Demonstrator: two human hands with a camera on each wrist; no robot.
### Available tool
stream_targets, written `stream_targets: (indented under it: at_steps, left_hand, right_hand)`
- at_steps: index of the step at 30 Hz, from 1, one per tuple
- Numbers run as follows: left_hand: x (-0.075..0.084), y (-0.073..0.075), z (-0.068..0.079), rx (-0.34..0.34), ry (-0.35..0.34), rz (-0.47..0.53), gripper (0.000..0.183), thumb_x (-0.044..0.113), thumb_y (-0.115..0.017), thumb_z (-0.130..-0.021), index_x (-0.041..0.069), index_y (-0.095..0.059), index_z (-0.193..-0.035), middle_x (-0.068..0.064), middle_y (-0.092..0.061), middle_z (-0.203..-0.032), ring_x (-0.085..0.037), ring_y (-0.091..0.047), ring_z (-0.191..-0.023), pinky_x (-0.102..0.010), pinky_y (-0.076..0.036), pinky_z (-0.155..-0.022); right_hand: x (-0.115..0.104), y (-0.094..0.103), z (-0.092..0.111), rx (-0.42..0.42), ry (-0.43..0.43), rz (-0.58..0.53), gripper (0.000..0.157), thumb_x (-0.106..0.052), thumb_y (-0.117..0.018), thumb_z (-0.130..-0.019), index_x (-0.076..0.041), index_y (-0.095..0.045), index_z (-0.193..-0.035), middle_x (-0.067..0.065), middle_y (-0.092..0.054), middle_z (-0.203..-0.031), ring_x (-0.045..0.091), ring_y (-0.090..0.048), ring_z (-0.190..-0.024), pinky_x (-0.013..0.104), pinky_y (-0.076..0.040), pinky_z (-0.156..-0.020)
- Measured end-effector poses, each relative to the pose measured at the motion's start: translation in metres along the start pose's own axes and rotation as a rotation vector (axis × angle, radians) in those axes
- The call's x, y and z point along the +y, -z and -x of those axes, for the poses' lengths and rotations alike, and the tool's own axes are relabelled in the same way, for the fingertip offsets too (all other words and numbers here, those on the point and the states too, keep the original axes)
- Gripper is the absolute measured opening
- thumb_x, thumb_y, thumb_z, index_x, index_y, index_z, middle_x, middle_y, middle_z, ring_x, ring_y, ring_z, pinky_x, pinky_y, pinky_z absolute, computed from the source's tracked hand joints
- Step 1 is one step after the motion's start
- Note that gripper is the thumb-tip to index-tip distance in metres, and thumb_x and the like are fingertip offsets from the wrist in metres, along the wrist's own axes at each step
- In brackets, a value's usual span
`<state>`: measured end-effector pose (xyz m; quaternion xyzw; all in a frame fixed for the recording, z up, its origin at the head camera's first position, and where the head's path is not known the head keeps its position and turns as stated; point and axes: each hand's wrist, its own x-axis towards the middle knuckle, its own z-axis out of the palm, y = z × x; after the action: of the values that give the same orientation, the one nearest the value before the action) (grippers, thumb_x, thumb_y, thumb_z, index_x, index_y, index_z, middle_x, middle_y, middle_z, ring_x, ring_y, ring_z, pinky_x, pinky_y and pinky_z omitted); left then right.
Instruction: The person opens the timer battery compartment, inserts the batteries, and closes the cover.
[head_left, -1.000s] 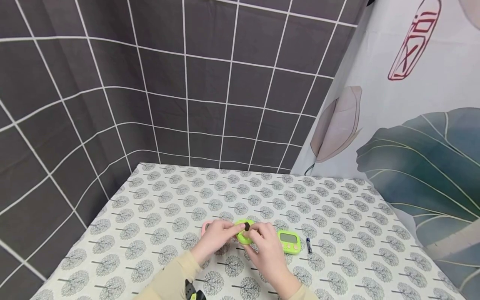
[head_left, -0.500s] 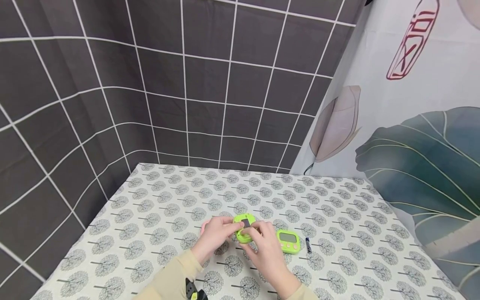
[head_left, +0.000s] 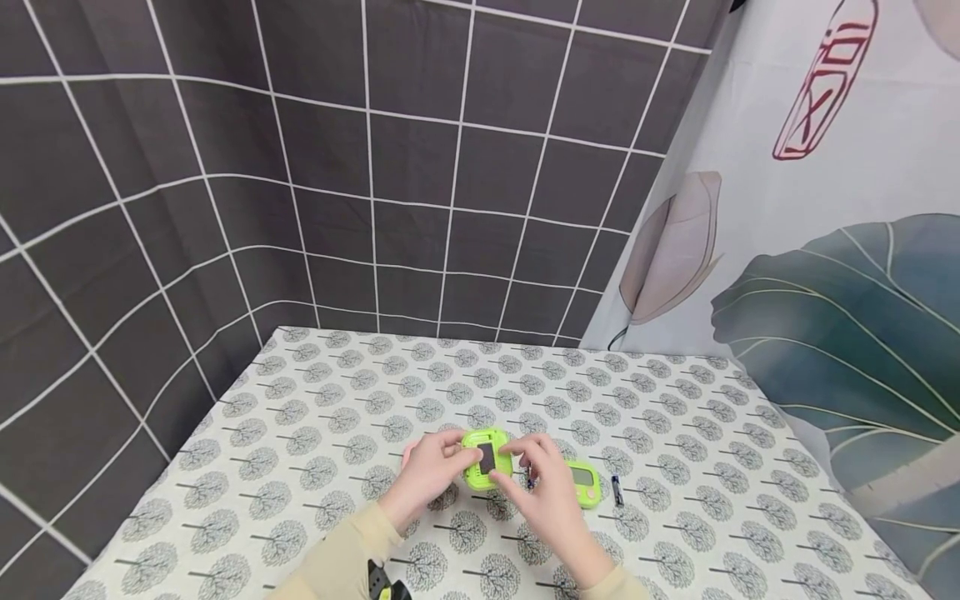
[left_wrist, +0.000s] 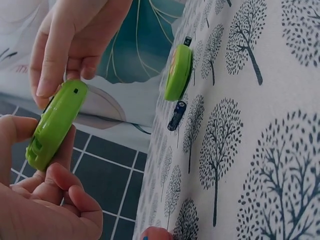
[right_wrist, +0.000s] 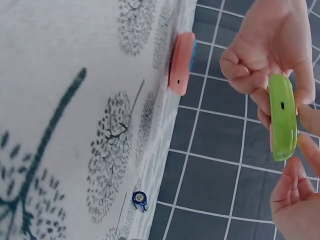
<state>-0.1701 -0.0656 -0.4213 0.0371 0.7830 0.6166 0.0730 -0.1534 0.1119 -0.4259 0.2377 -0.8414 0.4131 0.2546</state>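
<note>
My left hand point(head_left: 431, 468) grips a lime-green digital timer point(head_left: 472, 479) by its left side, thumb on the face turned up. That face shows a dark rectangular panel point(head_left: 486, 457) and an open slot near the far edge. In the left wrist view the timer point(left_wrist: 60, 122) is tilted, held above the cloth. My right hand point(head_left: 551, 492) is at the timer's right edge, its index finger and thumb spread apart with the tips right at the rim. Seen from the right wrist, the timer point(right_wrist: 283, 120) stands edge-on between both hands.
A second green timer point(head_left: 585, 477) lies right of my right hand, partly hidden by it. A battery point(head_left: 617, 492) lies beyond it; another battery point(left_wrist: 176, 116) lies on its nearer side. A pink timer point(right_wrist: 182, 65) rests on the tree-patterned tablecloth point(head_left: 337, 467) by my left hand.
My right fingers have drawn back to the right from the timer's face, uncovering the dark panel. The held timer has shifted slightly left. A battery now shows beside my right hand.
</note>
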Motion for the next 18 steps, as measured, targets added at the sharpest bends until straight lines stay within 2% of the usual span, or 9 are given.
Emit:
stream_targets:
  at_steps: [4, 6, 9, 11, 14, 18]
  left_hand:
    - [0.000, 0.001, 0.000, -0.002, -0.017, -0.030, 0.042, 0.028, -0.068, -0.083, 0.007, -0.063, -0.119, -0.004, -0.073, -0.093, -0.015, -0.065, -0.084, -0.044, -0.048, -0.084]
    - [0.000, 0.002, 0.000, -0.007, -0.035, -0.036, 0.041, 0.026, -0.068, -0.083, 0.006, -0.063, -0.119, -0.004, -0.073, -0.090, -0.013, -0.063, -0.076, -0.033, -0.049, -0.074]
    - [0.000, 0.003, 0.002, -0.009, -0.059, -0.053, 0.041, 0.023, -0.069, -0.083, 0.005, -0.062, -0.119, -0.004, -0.072, -0.086, -0.011, -0.062, -0.071, -0.027, -0.049, -0.066]
    - [0.001, 0.003, 0.003, -0.012, -0.071, -0.078, 0.041, 0.023, -0.069, -0.082, 0.005, -0.063, -0.118, -0.003, -0.071, -0.083, -0.011, -0.060, -0.069, -0.025, -0.048, -0.063]
    - [0.001, 0.003, 0.003, -0.036, -0.093, -0.104, 0.038, 0.022, -0.069, -0.082, 0.006, -0.064, -0.116, 0.000, -0.068, -0.078, -0.012, -0.057, -0.067, -0.023, -0.048, -0.060]
    - [-0.001, 0.003, 0.003, -0.073, -0.121, -0.119, 0.036, 0.019, -0.068, -0.082, 0.005, -0.064, -0.115, 0.002, -0.062, -0.074, -0.011, -0.055, -0.065, -0.022, -0.048, -0.059]
  right_hand:
    - [-0.001, 0.005, -0.003, -0.061, -0.195, -0.092, 0.048, -0.017, -0.081, -0.072, -0.009, -0.060, -0.114, -0.003, -0.057, -0.089, 0.015, -0.052, -0.070, 0.020, -0.046, -0.057]
    - [-0.002, 0.008, -0.005, -0.107, -0.303, -0.151, 0.054, -0.019, -0.080, -0.073, -0.007, -0.058, -0.121, -0.001, -0.059, -0.088, 0.012, -0.054, -0.070, 0.019, -0.047, -0.059]
    - [-0.003, 0.011, -0.008, -0.177, -0.431, -0.228, 0.055, -0.020, -0.079, -0.076, -0.003, -0.057, -0.124, 0.002, -0.062, -0.085, 0.009, -0.056, -0.069, 0.019, -0.049, -0.061]
    - [-0.004, 0.012, -0.009, -0.212, -0.469, -0.255, 0.054, -0.020, -0.077, -0.078, 0.002, -0.057, -0.122, 0.004, -0.063, -0.081, 0.009, -0.057, -0.069, 0.019, -0.051, -0.062]
    - [-0.003, 0.013, -0.010, -0.241, -0.484, -0.248, 0.048, -0.022, -0.075, -0.080, 0.006, -0.060, -0.116, 0.004, -0.063, -0.077, 0.010, -0.058, -0.067, 0.020, -0.052, -0.061]
    - [-0.002, 0.013, -0.010, -0.263, -0.504, -0.239, 0.036, -0.026, -0.075, -0.079, 0.002, -0.066, -0.099, 0.003, -0.063, -0.073, 0.010, -0.057, -0.064, 0.020, -0.051, -0.056]
